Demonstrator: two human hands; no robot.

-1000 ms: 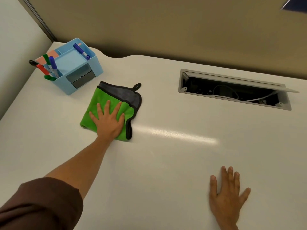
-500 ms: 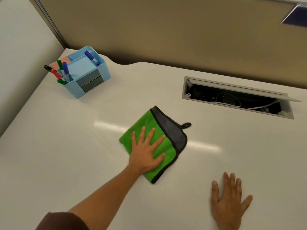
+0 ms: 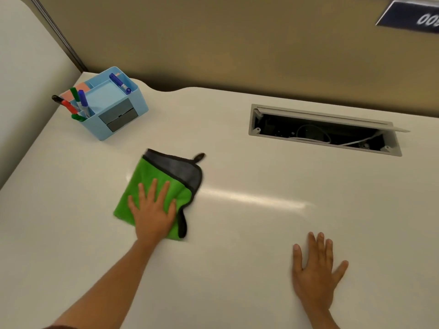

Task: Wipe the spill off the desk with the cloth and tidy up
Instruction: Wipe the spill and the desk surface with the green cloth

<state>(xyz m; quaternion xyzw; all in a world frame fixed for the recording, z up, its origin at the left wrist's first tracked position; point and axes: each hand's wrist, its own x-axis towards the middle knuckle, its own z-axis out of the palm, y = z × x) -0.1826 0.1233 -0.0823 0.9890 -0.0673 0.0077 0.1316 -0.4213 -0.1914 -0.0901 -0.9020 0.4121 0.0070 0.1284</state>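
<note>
Cloth (image 3: 152,186), green with a grey edge band, lies flat on the desk (image 3: 237,269), in front of and slightly right of the blue organizer (image 3: 111,108). Left hand (image 3: 153,212) presses it palm-down, fingers spread, nothing pinched. Right hand (image 3: 316,274) rests flat and empty on the desk, well right of the cloth, closer to the person than the cable hatch (image 3: 325,130). No spill visible from here. Cloth looks soft, light, limp: slides easily under palm pressure, will bunch if dragged by one edge. For lifting, pinch the grey corner by the hanging loop (image 3: 199,157).
</note>
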